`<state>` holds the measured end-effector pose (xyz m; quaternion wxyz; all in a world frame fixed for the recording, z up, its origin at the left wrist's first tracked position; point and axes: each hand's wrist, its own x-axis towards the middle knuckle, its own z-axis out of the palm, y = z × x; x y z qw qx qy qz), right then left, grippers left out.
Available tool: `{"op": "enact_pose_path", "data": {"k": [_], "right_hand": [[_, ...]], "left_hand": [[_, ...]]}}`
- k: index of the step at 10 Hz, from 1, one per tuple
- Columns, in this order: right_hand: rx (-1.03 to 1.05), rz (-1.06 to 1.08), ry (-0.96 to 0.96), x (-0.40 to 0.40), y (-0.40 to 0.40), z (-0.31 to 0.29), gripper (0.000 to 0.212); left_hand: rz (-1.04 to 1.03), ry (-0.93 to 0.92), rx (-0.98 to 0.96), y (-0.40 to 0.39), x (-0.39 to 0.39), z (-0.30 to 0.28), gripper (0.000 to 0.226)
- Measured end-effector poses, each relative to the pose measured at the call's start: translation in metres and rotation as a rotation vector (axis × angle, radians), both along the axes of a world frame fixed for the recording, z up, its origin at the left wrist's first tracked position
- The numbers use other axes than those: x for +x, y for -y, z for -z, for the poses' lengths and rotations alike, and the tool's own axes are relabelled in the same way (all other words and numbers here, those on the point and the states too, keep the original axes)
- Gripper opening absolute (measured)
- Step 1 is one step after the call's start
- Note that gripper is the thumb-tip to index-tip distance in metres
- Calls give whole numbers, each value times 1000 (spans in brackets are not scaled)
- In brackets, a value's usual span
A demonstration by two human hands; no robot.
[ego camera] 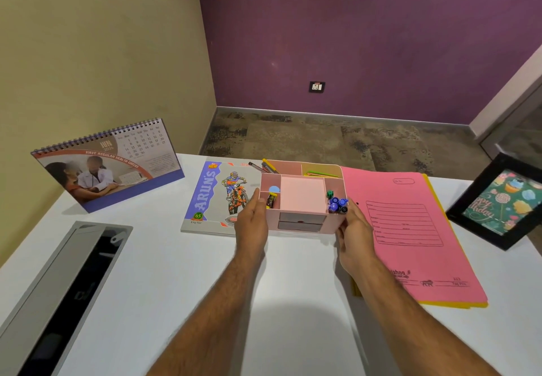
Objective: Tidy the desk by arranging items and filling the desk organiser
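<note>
I am holding the pink plastic desk organiser (302, 196) at the middle of the frame, my left hand (251, 223) gripping its left wall with thumb curled over the rim, my right hand (353, 229) clasping its right front corner, fingers wrapped behind it. It is sitting on the white desk (176, 273), overlapping the motorbike-cover notebook (217, 196) to its left and touching the pink paper folder (410, 229) at right. Blue-capped markers (337, 204) are standing in its right compartment.

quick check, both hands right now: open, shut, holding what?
Left hand: grips the left side of the pink desk organiser.
Right hand: grips the organiser's right front corner.
</note>
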<state>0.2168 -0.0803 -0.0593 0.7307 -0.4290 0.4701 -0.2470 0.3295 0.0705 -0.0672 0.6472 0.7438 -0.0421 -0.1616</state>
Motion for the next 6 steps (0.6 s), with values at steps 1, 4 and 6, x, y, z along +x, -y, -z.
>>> {"op": "enact_pose_path", "data": {"k": [1, 4, 6], "right_hand": [[-12, -18, -3, -1, -1, -2, 35], [-114, -10, -37, -17, -9, 5, 37], [-139, 134, -48, -58, -42, -22, 18]], "left_hand": [[25, -8, 1, 0, 2, 3, 41], [85, 71, 67, -12, -12, -3, 48], [81, 330, 336, -34, -43, -7, 50]]}}
